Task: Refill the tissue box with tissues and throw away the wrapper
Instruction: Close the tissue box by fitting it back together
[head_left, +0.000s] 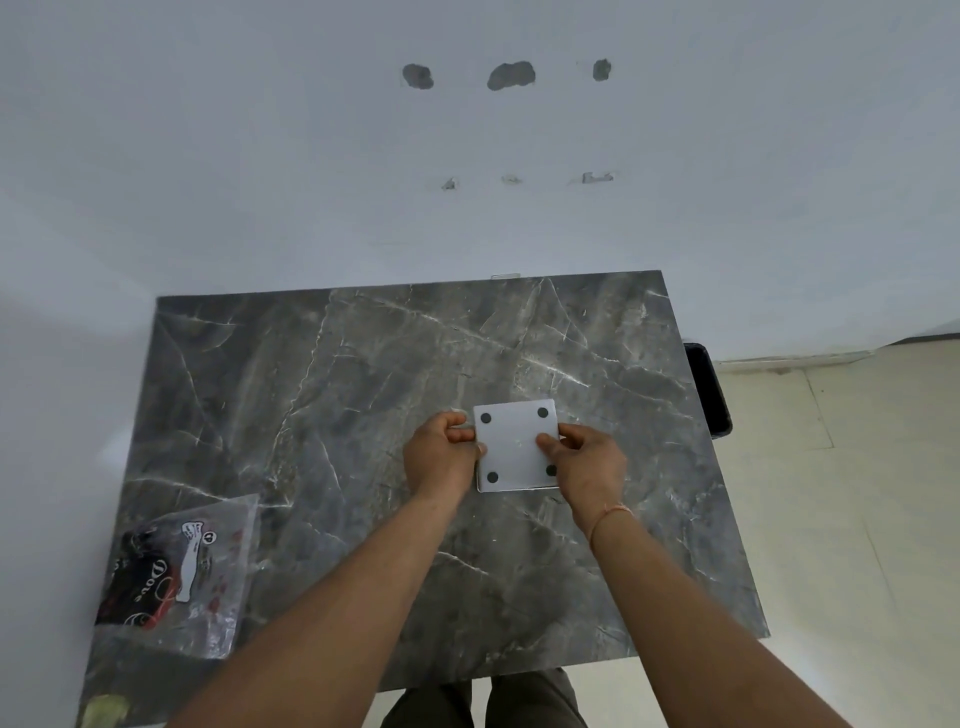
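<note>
While the tissue box lay upside down on the grey marble table, right of its middle, its white bottom with four black pads faced up. The left hand pinched its left edge and the right hand gripped its right side, thumb on the bottom. The empty wrapper lay well apart at the table's near left corner. A black bin stood beside the right edge.

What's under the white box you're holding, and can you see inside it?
The tissue box sits upside down on the marble table, its base with four dark pads facing up, left hand and right hand gripping its sides. Its inside is hidden.
</note>
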